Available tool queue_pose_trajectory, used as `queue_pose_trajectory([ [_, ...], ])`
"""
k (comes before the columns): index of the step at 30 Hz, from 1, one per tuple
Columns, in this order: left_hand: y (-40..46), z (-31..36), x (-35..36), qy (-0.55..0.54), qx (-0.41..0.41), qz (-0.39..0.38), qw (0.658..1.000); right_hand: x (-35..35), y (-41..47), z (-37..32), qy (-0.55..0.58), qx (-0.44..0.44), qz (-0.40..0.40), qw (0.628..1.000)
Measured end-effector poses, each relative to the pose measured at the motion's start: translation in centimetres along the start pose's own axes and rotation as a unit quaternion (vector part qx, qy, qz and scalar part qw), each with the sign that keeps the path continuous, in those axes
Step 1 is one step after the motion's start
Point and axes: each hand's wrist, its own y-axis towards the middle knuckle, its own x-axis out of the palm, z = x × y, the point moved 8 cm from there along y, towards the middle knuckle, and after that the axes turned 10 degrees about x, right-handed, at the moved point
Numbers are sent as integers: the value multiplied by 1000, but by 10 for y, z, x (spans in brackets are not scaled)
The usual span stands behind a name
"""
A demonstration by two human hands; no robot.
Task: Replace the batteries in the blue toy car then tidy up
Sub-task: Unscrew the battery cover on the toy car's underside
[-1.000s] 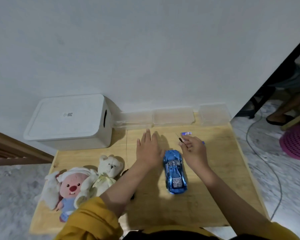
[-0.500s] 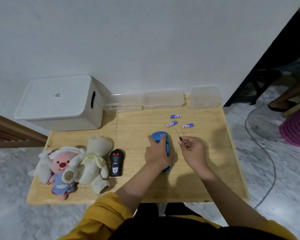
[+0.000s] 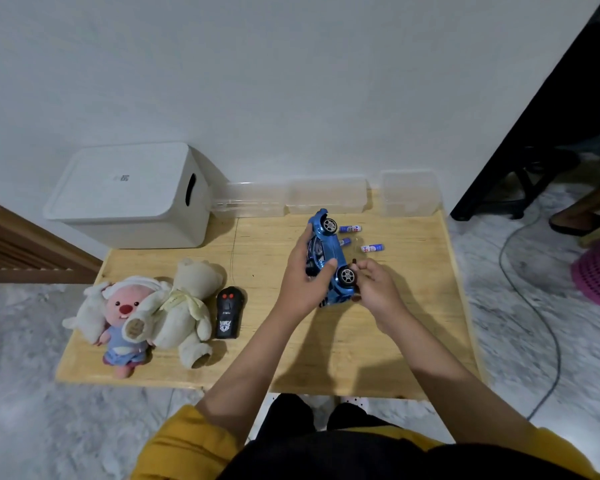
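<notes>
Blue toy car point(image 3: 328, 258), glossy plastic with silver-hubbed black wheels, is lifted off the pale wooden worktop point(image 3: 413, 341) and tipped on its side, wheels facing right. The left hand point(image 3: 303, 282) grips it, fingers curled over the roof side and thumb across the body near the rear wheel. The right hand point(image 3: 374, 289) sits just beside the car's rear wheel, its fingers curled and pinching a thin dark tool point(image 3: 354, 268), whose kind cannot be told; the tool's dark end pokes up beside that wheel.

Three small blue-and-white cylindrical batteries point(image 3: 372, 248) lie on the worktop beyond the car, near one another; one is partly hidden behind the car.

A black remote control with two red buttons point(image 3: 228, 315) lies flat to the left of the hands, its thin wire aerial running back towards the wall. Just left of it are a cream plush bear point(image 3: 187, 306) and a pink-faced plush animal in a white hood point(image 3: 125, 320), leaning against each other. A white lidded plastic storage box with a slot handle point(image 3: 132, 199) stands at the back left corner. Three clear plastic containers point(image 3: 326, 195) line the back edge against the white wall.
</notes>
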Motion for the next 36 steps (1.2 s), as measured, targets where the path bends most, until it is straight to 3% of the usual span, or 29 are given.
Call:
queue_pose_trajectory([
  [5, -4, 15, -2, -46, 25, -6, 999, 1, -7, -10, 74, 11, -33, 997],
  [11, -7, 25, -8, 22, 54, -9, 998, -1, -16, -24, 148, -6, -15, 989],
  [24, -4, 26, -15, 150, 15, 20, 988, -5, -29, -50, 75, -109, 19, 991],
  [32, -1, 33, -15, 104, -14, 30, 994, -9, -35, -67, 16, -176, 25, 984],
  [36, 1, 40, -17, 69, -15, 73, 995, -11, -39, -80, -12, -201, 29, 979],
])
